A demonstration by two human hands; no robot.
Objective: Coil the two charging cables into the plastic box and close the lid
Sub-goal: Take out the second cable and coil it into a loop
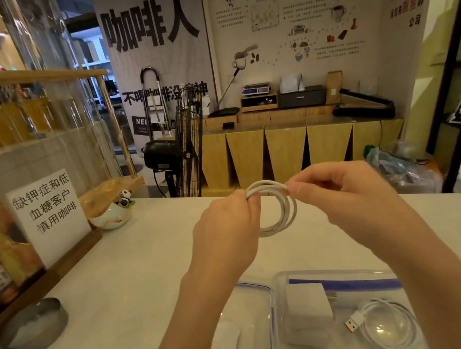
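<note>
Both hands are up over the middle of the worktop (149, 277): left hand (226, 229) and right hand (344, 192) each pinch the top of a white braided cable (282, 211) that's wound into a neat loop. So I'd say roughly halfway. Down at the near edge, the clear plastic box (344, 274) holds the other cable (389, 324), coiled, beside a white charger (307, 307). The lid (256, 306) lies just left of it, still off.

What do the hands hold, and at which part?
Both hands pinch a coiled white cable at the top of its loops.
</note>
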